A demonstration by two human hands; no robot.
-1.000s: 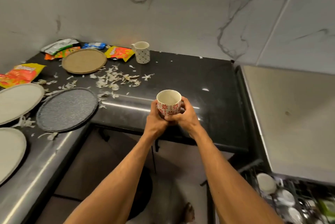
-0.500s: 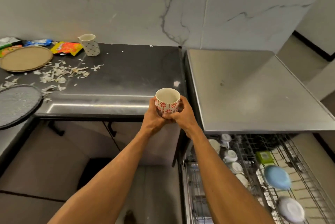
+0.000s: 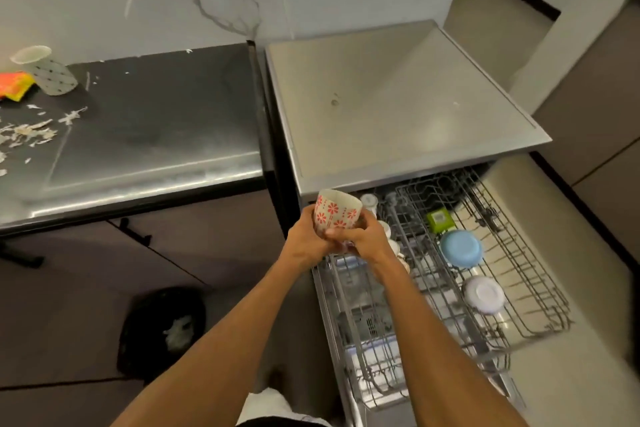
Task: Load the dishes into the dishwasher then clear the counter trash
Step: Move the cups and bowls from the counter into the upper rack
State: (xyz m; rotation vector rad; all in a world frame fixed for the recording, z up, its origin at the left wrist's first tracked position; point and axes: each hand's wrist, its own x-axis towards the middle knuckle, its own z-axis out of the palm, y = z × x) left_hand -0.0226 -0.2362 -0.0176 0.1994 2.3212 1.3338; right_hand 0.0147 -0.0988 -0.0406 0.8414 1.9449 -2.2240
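Cup [image 3: 337,213], earlier upright, now tilts above the dishwasher rack [image 3: 535,283].

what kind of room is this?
Probably a home kitchen: an open dishwasher with a bowl racked, a cup held at its rack, and a dark counter strewn with scraps.

The left forearm [image 3: 221,340] and the right forearm [image 3: 436,333] are bare along all their visible length, down to the lower edge of the view. Both are lean, narrow at the wrist and broader towards the elbow. The left hand [image 3: 304,243] and the right hand [image 3: 367,241] are bare as well, with the knuckles showing as small ridges. Low between the arms lies a rounded patch of white cloth [image 3: 268,404] above a dark band [image 3: 284,422]. Both are blurred, and the garment cannot be told.
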